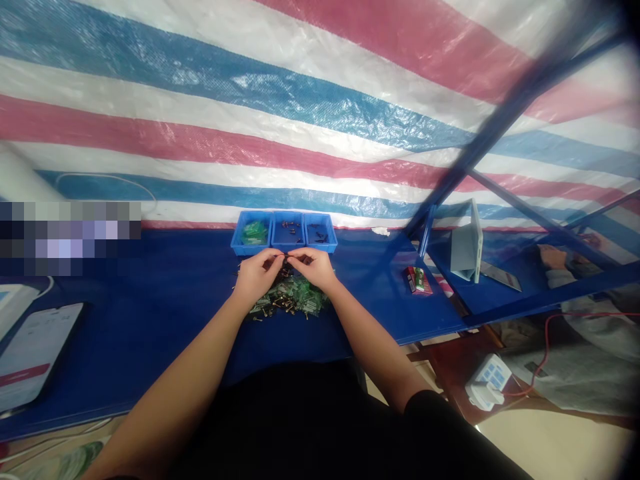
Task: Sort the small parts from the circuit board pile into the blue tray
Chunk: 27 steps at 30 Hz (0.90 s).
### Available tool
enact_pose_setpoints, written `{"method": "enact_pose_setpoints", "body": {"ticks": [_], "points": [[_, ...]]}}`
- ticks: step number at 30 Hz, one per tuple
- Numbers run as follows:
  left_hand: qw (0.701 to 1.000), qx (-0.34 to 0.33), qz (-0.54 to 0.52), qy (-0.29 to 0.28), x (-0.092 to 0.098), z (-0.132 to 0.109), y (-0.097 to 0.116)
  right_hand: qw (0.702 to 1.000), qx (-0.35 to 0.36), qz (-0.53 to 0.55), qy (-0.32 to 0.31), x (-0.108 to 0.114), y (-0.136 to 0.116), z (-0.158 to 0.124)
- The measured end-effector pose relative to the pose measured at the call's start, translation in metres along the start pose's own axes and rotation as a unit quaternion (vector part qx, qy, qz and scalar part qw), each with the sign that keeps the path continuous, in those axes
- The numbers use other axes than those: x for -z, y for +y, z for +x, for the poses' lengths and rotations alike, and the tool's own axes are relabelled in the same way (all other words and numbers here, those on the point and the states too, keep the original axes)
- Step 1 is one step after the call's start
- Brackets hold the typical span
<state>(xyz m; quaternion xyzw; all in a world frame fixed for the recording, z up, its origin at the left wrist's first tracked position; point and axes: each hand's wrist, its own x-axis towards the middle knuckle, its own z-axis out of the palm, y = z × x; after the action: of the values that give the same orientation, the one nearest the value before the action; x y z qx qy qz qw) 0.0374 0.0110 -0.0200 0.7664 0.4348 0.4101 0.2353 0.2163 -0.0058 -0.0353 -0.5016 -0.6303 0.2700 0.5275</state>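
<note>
My left hand (257, 275) and my right hand (315, 265) meet fingertip to fingertip over the blue table. Both are closed in a pinch on something small and dark, too small to name. Below them lies a pile of green clear packets and small brass-coloured and dark metal pieces (293, 297). Just beyond my fingers stand three blue bins side by side. The left bin (240, 233) holds green packets, the middle bin (287, 252) small brownish pieces, and the right bin (327, 233) a few dark pieces.
A phone (37, 357) lies at the left. To the right are a small red and green box (418, 280), a blue metal frame post (445, 180) and a propped tablet (470, 247). Another person's hand (553, 257) rests farther right. A white power strip (487, 382) sits lower right.
</note>
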Motion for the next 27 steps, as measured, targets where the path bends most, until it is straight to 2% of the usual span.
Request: {"method": "enact_pose_setpoints", "body": {"ticks": [8, 21, 27], "points": [[1.000, 0.004, 0.003, -0.023, 0.0003, -0.0007, 0.0006, 1.000, 0.008, -0.010, 0.008, -0.0001, -0.0002, 0.0004], [1.000, 0.006, -0.015, -0.020, -0.0015, -0.0006, -0.0016, 0.999, 0.020, -0.031, 0.001, 0.0014, -0.0018, -0.0004], [1.000, 0.003, -0.014, -0.019, -0.0031, -0.0005, -0.0064, 0.997, 0.050, -0.064, -0.011, 0.0033, -0.0037, -0.0004]]}}
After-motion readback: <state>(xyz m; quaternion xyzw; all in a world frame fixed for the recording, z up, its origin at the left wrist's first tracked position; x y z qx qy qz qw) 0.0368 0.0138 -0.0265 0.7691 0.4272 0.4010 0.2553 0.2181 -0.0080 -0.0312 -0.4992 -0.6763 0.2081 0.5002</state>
